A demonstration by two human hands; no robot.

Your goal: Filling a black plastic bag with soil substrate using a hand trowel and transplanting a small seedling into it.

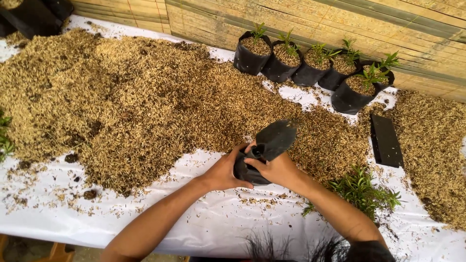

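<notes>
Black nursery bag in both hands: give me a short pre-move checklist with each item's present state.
1. Both hands on the bag: ok. The left hand and right hand grip the black nursery bag.
2. Bag mouth opened wide: cannot tell; the top looks folded and flat.
3. Filling within reach: ok. The husk and soil pile lies right behind the bag.
4. Seedlings at hand: ok. Loose seedlings lie beside the right forearm.
5. Spare bags available: ok. A flat black stack lies on the right.
6. Finished pots out of the way: ok. The planted bags stand by the back wall.
</notes>
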